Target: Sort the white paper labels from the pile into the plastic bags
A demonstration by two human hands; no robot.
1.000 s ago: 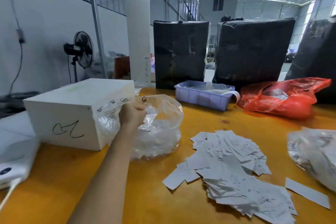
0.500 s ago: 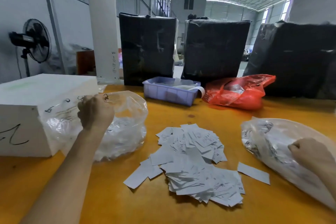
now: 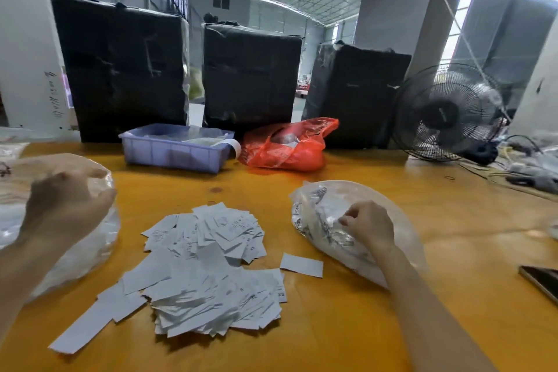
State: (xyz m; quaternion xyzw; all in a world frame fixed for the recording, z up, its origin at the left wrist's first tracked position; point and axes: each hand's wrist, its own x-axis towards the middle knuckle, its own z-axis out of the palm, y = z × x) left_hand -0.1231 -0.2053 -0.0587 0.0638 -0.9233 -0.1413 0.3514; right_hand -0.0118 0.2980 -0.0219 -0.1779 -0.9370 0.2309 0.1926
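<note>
White paper labels (image 3: 205, 266) are lying heaped mid-surface between two clear plastic bags. The left hand (image 3: 65, 205) is reaching over the left bag (image 3: 87, 254), fingers curled, though whether they are pinching the film I cannot tell. The right hand (image 3: 370, 228) is gripping the crumpled right bag (image 3: 320, 217) with curled fingers. The orange surface (image 3: 347, 326) is carrying a lilac tray (image 3: 175, 154) and a red bag (image 3: 287, 151); black-wrapped bales (image 3: 120, 63) and a fan (image 3: 450, 112) are standing behind.

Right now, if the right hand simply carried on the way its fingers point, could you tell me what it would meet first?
The right hand already touches the right clear bag; pushing on, it would likely meet the labels inside it, though depth is unclear.
</note>
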